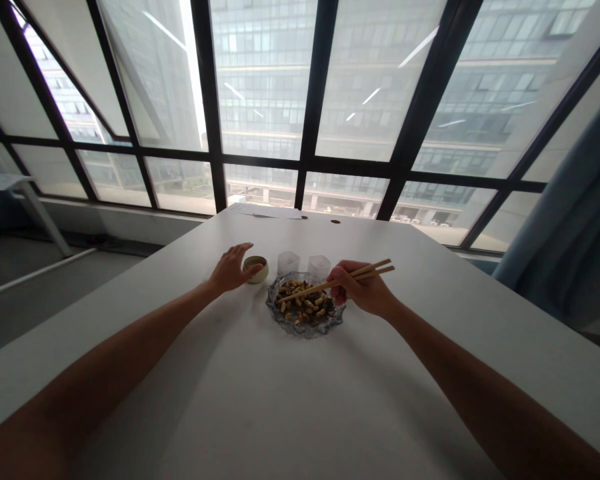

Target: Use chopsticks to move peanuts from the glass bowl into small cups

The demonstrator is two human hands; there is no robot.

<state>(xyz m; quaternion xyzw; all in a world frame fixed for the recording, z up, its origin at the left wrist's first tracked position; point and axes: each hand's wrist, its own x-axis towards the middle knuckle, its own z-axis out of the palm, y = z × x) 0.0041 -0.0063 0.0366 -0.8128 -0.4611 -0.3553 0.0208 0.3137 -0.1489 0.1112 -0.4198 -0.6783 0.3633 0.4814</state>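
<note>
While I'm remotely watching the right hand [363, 287] gripping chopsticks [307, 291] over peanuts [321, 313] in the glass bowl [307, 329] on the table [260, 400], I'm fearing a crooked pinch dropping one, or the left hand [230, 268], its fingers loosely spread, bumping the cup [261, 275].

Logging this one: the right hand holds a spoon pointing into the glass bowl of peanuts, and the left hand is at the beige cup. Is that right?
Not quite: the right hand holds chopsticks, not a spoon, as the head view shows. The rest stands: they point into the glass bowl of peanuts, and the left hand is at the beige cup.
</note>
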